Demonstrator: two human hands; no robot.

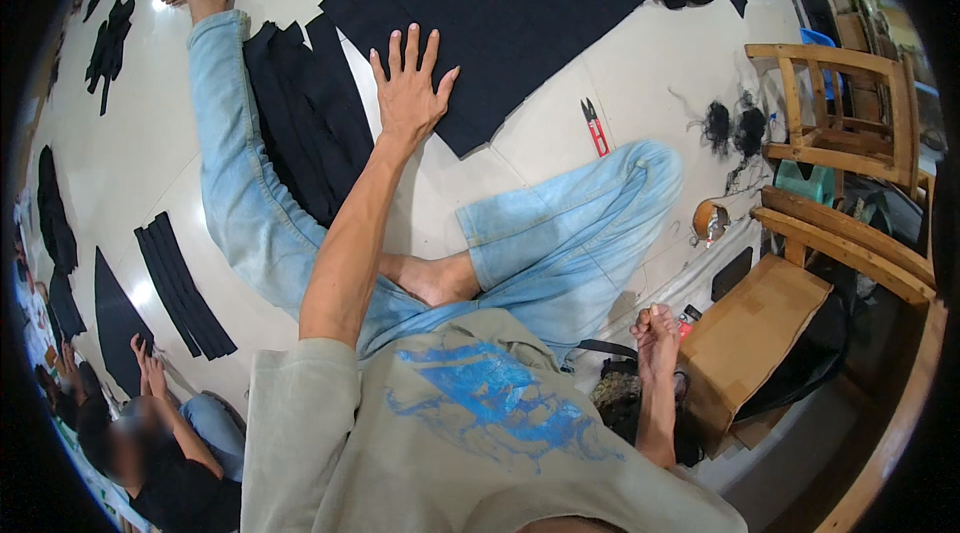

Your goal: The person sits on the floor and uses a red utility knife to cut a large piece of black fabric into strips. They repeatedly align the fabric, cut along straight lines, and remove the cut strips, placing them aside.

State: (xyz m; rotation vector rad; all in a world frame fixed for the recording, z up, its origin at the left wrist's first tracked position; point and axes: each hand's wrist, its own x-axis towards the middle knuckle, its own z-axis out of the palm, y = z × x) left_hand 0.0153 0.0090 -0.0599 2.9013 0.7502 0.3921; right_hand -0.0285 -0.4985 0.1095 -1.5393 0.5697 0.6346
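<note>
My left hand lies flat with its fingers spread over the near left edge of a large black cloth. Beside it, under my outstretched leg, are long black cloth pieces. My right hand is raised at my right side with its fingers curled together. Whatever it may hold is too small or hidden to make out. Just behind that hand is a small red and black object. Red-handled thread snips rest on the floor between the cloth and my bent knee.
A cardboard box stands right of my right hand, near a wooden stool and wooden beams. Black thread tangles and a tape roll lie on the floor. Cut black strips lie left, near another seated person.
</note>
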